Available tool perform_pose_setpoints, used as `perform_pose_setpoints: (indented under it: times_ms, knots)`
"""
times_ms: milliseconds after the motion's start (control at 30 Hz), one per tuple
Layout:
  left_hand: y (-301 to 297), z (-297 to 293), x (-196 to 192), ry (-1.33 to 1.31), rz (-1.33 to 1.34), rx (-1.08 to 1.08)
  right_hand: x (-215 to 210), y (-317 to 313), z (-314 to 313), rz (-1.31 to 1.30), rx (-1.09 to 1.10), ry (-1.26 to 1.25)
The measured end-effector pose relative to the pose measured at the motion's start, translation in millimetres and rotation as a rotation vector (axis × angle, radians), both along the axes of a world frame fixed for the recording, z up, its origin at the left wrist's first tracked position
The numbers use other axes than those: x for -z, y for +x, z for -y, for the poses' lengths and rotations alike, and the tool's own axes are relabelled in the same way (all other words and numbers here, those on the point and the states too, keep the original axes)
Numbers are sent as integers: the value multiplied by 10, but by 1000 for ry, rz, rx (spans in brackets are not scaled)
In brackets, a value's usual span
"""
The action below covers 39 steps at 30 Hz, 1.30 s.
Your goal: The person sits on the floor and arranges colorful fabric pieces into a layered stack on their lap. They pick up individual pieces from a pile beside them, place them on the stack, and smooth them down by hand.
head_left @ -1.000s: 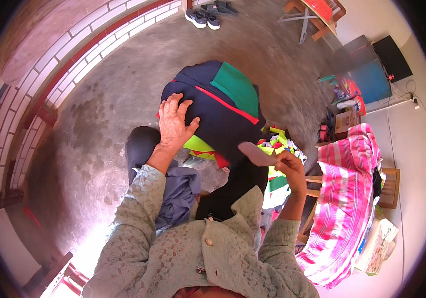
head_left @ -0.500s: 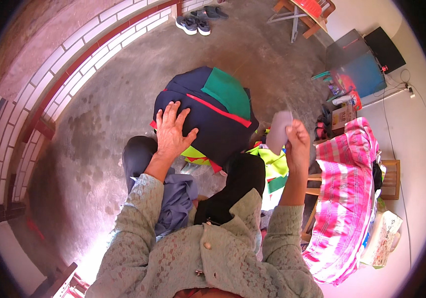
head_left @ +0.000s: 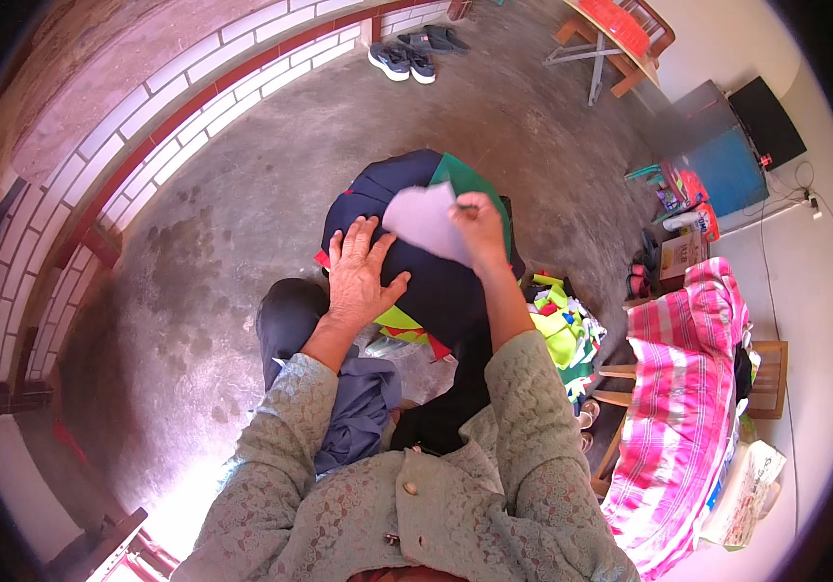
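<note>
Since half a second ago, the right hand (head_left: pixel 479 233) has swung inward, carrying a pale mauve piece (head_left: pixel 421 221) from beside the cloth to a place above it. Left hand (head_left: pixel 358 276) and dark cloth (head_left: pixel 441 291) keep much the same relation: the palm faces down on the near left part of the cloth, its fingers spread and gripping nothing. On the right, thumb and fingers are pinched together on one end of the pale piece, whose broad free end points left, close to the other hand's fingertips. Whether the piece touches the cloth or hangs just over it, I cannot tell.

The dark cloth sits in front of the knees, with a green patch (head_left: pixel 480 177) on its far right part and yellow-green cloth (head_left: pixel 399 319) showing under its near edge. What holds it up is hidden. To its right lies a heap of bright scraps (head_left: pixel 562 330).

As I judge it, the step in hand is bringing the piece over the cloth while the other palm steadies it. Laying the piece down there would call for lowering its free end flat, keeping the cloth smooth under the spread fingers, and loosening the pinch only once the piece lies steady.
</note>
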<state>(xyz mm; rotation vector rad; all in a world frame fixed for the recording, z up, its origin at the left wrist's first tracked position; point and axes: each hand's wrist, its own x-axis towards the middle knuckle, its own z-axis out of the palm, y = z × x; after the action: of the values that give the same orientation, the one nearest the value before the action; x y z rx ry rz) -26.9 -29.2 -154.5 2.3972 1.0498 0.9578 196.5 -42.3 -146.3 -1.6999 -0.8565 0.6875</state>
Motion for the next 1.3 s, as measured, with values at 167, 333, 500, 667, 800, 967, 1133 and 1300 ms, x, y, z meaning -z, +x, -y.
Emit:
perform_pose_setpoints:
  times_ms: [167,333,500,667,800,967,1133,1300]
  knots:
    - [-7,-8,12,6,1,-9,-13,-30,-4,232,47,-29]
    - [8,-6,-6,-6,11,-15,-216,-1,97,705,-3,5]
    - [5,-7,19,16,12,-18,-333,-370,248,1110,-81,118]
    - [17,-1,-2,48,19,-20,23,-495,332,1155,-317,-109]
    - [55,15,-84,132,67,-1,82,-446,362,1137,-283,-76]
    - [90,53,-55,176,-155,179,157,-440,329,1048,-258,-15]
    - [151,79,-31,195,-230,149,-110,-264,552,807,-338,117]
    - [190,100,-29,224,-274,136,-343,249,1405,680,0,317]
